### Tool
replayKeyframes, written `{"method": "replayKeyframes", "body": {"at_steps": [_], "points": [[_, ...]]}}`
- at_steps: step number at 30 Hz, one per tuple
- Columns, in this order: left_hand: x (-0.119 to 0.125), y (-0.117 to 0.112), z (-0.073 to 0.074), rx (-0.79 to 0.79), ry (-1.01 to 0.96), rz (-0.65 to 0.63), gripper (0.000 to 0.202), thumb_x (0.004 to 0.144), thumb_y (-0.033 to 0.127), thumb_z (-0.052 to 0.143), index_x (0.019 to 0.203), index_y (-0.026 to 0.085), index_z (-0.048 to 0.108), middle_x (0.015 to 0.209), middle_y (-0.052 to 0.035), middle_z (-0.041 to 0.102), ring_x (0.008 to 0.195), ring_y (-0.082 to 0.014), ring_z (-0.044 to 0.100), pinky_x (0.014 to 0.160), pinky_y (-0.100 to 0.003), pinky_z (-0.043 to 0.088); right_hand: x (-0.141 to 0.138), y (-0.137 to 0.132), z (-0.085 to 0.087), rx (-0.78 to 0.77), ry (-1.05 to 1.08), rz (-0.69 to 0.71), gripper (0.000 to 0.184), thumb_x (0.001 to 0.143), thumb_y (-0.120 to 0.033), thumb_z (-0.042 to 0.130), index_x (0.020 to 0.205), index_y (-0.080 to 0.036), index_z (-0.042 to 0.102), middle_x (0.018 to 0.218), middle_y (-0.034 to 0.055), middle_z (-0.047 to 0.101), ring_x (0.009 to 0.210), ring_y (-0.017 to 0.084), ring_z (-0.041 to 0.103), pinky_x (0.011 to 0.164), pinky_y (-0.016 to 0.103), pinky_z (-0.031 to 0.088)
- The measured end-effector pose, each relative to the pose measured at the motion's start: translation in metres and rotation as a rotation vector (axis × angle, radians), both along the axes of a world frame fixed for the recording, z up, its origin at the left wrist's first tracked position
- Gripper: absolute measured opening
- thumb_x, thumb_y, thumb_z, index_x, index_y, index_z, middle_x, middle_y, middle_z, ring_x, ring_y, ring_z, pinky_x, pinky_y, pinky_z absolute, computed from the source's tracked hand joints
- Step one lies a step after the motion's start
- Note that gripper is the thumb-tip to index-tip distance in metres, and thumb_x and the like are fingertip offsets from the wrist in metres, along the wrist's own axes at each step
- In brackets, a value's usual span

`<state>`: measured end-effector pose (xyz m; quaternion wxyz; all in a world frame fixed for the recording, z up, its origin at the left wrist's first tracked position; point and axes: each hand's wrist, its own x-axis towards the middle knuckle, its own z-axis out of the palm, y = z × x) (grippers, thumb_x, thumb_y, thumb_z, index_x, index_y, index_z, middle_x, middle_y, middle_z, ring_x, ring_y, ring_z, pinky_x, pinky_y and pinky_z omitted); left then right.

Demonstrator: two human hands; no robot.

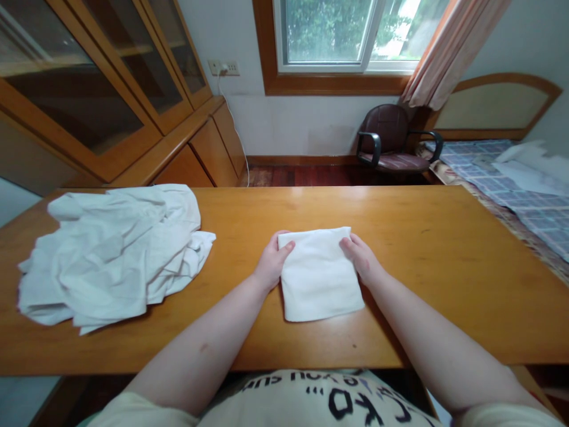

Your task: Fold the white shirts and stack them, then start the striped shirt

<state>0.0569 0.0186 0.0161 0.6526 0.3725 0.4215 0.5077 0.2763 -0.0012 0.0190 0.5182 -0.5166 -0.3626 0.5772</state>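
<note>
A folded white towel lies flat in the middle of the wooden table, near its front edge. My left hand grips the towel's left side, with the fingers over its upper left corner. My right hand holds the opposite side near the upper right corner. To the left of my left hand, a large crumpled white cloth lies in loose folds, apart from the towel.
Beyond the table's far edge stand a wooden cabinet with glass doors at the left and a dark leather armchair under the window. A bed with a checked cover runs along the right.
</note>
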Motion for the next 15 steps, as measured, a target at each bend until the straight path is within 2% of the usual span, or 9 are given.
{"method": "replayKeyframes", "body": {"at_steps": [4,11,13,15], "points": [[0.004,0.0,-0.003,-0.024,0.043,-0.003,0.047,0.068,0.045,0.075,0.1,0.019,0.053,0.087,-0.0011,0.064,0.076,-0.0141,0.06,0.074,-0.029,0.049,0.002,0.003,0.001,-0.055,-0.065,0.014,0.041,0.067,-0.054,0.071,0.08,-0.016,0.067,0.076,0.0063,0.072,0.071,0.023,0.066,0.066,0.032,0.05],[0.003,0.002,-0.003,-0.067,0.113,0.018,0.051,0.064,0.041,0.078,0.103,0.019,0.053,0.09,-0.0026,0.064,0.078,-0.0153,0.06,0.073,-0.029,0.05,0.011,0.008,-0.002,-0.087,0.028,0.136,0.032,0.067,-0.046,0.071,0.075,-0.016,0.066,0.068,0.0041,0.069,0.061,0.018,0.062,0.06,0.029,0.047],[0.003,0.002,-0.003,-0.078,0.14,-0.013,0.052,0.064,0.04,0.078,0.104,0.019,0.054,0.09,-0.003,0.064,0.077,-0.0155,0.061,0.071,-0.029,0.05,0.016,0.008,-0.002,-0.067,-0.05,0.088,0.036,0.071,-0.051,0.066,0.069,-0.015,0.065,0.063,0.0035,0.066,0.056,0.017,0.058,0.056,0.028,0.045],[0.004,0.0,-0.003,-0.088,0.162,-0.05,0.051,0.064,0.039,0.077,0.104,0.019,0.054,0.089,-0.0029,0.064,0.076,-0.0156,0.061,0.071,-0.029,0.05,0.019,0.009,-0.001,-0.039,-0.239,0.02,0.043,0.074,-0.056,0.061,0.064,-0.015,0.063,0.058,0.0025,0.063,0.053,0.016,0.054,0.052,0.027,0.041]]}}
